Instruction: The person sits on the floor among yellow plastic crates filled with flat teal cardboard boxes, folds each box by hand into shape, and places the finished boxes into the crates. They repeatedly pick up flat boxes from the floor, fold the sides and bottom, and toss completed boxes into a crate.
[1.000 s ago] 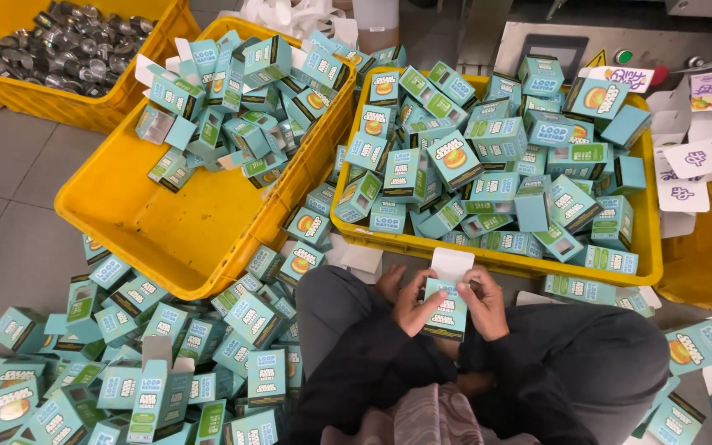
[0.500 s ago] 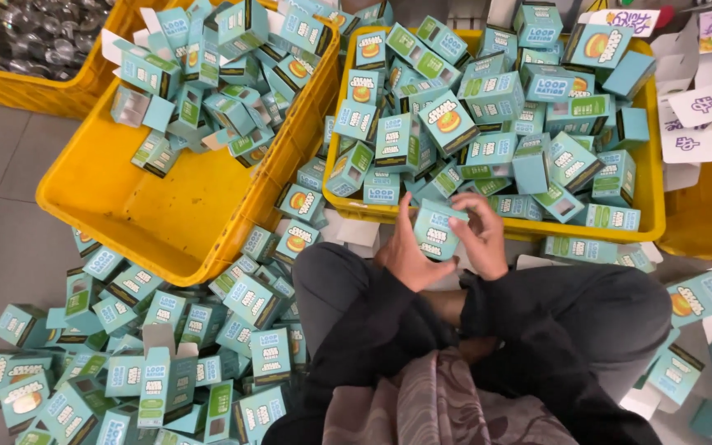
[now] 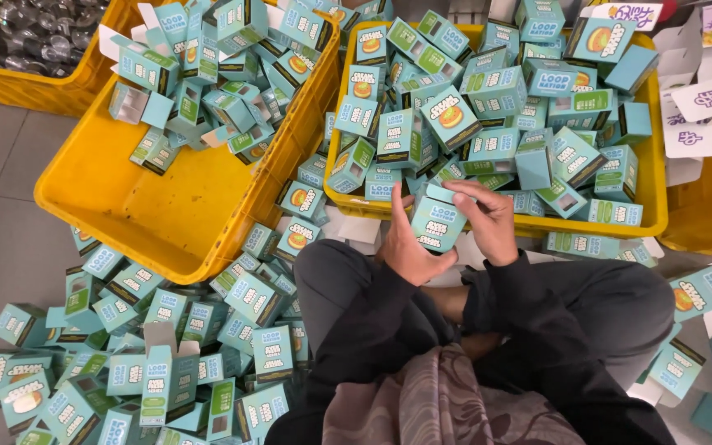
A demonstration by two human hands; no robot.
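I sit cross-legged on the floor in dark clothes. My left hand (image 3: 405,239) and my right hand (image 3: 489,218) together hold one small teal carton (image 3: 437,221) upright, just above my knees. The left palm backs the carton's left side; the right fingers press on its top flap. Right behind the hands stands a yellow crate (image 3: 657,194) heaped with more teal cartons (image 3: 496,107).
A second yellow crate (image 3: 166,214), tilted and partly filled with teal cartons, sits at the left. Several cartons (image 3: 166,354) litter the grey floor at my left and a few at my right. Another crate of shiny metal parts (image 3: 30,33) is top left; flat white carton blanks (image 3: 698,115) lie top right.
Both hands have lifted the carton a little toward the right crate, and its white top flap, open a second ago, is now folded down.
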